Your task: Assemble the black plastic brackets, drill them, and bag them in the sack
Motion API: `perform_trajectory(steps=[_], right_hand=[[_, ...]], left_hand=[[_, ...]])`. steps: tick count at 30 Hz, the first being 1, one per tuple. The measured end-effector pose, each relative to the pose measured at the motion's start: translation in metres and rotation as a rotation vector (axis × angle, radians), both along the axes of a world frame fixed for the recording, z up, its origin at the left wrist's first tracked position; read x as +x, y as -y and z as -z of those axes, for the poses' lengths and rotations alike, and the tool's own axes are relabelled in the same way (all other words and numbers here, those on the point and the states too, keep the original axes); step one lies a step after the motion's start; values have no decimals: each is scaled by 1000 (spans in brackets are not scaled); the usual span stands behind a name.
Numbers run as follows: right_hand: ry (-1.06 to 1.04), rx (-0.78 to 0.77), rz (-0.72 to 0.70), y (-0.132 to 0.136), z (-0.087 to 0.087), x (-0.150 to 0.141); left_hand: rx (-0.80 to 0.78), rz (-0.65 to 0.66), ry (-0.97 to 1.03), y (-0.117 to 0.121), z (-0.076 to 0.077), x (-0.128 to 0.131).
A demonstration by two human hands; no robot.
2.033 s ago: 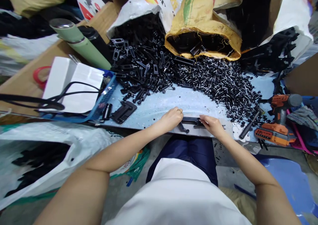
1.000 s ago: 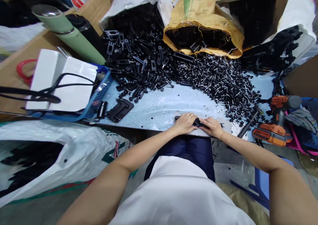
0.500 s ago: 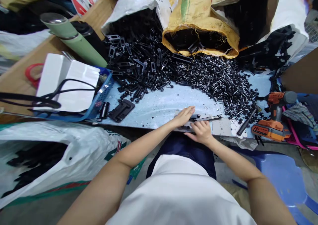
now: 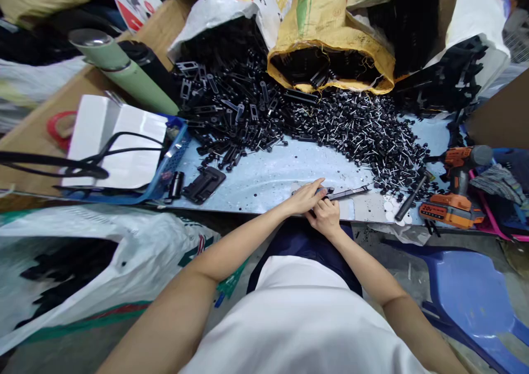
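Both hands meet at the near edge of the blue work surface. My left hand (image 4: 306, 198) lies palm down with its fingers stretched to the right, over a small dark piece mostly hidden beneath it. Tucked close against it, my right hand (image 4: 326, 216) has its fingers curled; whatever they pinch is hidden. A long, thin dark strip (image 4: 350, 192) extends to the right from beside the fingertips. Beyond the hands spreads a heap of black-headed screws (image 4: 363, 126), and left of that a pile of black slotted plastic parts (image 4: 235, 107).
An orange cordless drill (image 4: 454, 187) and a hammer (image 4: 411, 200) lie at the right. At the left are a blue basket (image 4: 176, 156), a green flask (image 4: 132, 76) and a black plastic piece (image 4: 203, 185). A yellow sack (image 4: 326, 21) opens at the back; a blue chair (image 4: 475, 291) stands at the lower right.
My right hand has shifted left, up against the left hand, and its fingers have gone from spread to curled. The left hand has hardly moved.
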State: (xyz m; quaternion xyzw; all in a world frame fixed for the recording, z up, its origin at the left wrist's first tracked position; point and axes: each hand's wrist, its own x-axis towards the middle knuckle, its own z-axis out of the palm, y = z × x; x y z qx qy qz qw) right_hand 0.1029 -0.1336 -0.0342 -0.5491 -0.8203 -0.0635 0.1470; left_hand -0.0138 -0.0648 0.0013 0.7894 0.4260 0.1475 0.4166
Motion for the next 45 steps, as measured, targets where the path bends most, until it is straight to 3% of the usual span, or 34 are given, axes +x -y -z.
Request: perform_trajectory(steps=[5, 8, 10, 15, 19, 21, 24, 26, 28, 30, 34, 37, 41, 45], right_hand=[[-12, 117, -106, -2, -4, 13], [-15, 181, -204, -13, -20, 44], [5, 188, -188, -26, -30, 69], [194, -81, -230, -60, -35, 104], [265, -209, -267, -59, -38, 111], [219, -150, -45, -47, -45, 123], [148, -42, 646, -25, -59, 151], [131, -111, 1040, -12, -66, 167], [108, -259, 1236, -4, -71, 175], [62, -321, 1310, -1, -74, 177], [-28, -230, 1366, -3, -82, 171], [-70, -329, 1346, -6, -86, 171], [-160, -442, 1323, -11, -83, 180], [-273, -378, 1380, -16, -80, 188]], left_hand=[[149, 85, -58, 2, 1, -5], [390, 137, -82, 10, 0, -9], [551, 153, -157, 16, 0, -11], [699, 178, -435, 21, 7, -12], [762, 197, -442, 19, 11, -14], [796, 169, -407, 19, 14, -16], [799, 93, -372, 20, 18, -18], [756, 76, -363, 18, 20, -18], [713, 83, -354, 15, 20, -16], [698, 79, -349, 14, 19, -13], [711, 30, -361, 19, 16, -7], [702, 19, -375, 24, 15, -5], [680, 20, -376, 27, 13, -5], [687, 25, -395, 28, 11, -4]])
